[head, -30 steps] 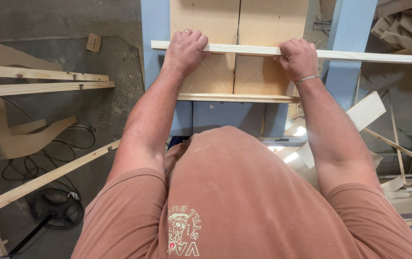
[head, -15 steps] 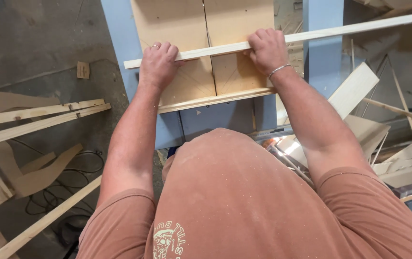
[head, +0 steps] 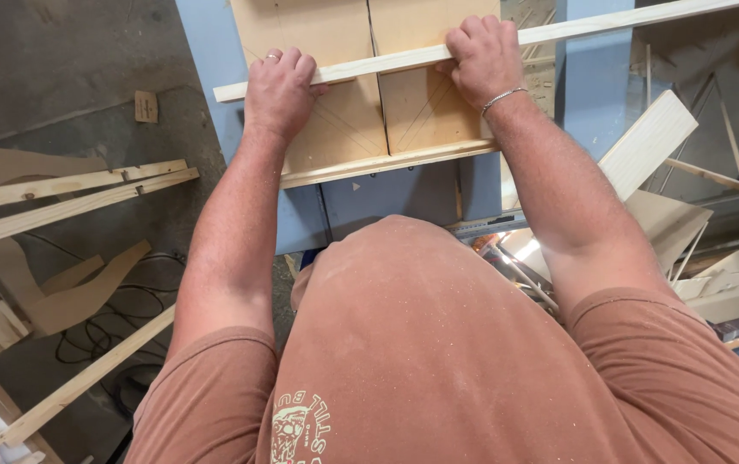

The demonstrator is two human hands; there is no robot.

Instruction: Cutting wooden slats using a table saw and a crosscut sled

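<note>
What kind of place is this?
Most likely a woodworking shop: both hands press a long wooden strip onto a plywood sled on a blue machine table, with offcuts piled beside it.

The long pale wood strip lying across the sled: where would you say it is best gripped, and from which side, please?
Probably from above, on the near span either side of the sled's centre slit, where the left hand and right hand sit. The wood strip is thin, lies flat on the plywood sled, and overhangs far to the right, so two spread grips should steady it.
</note>
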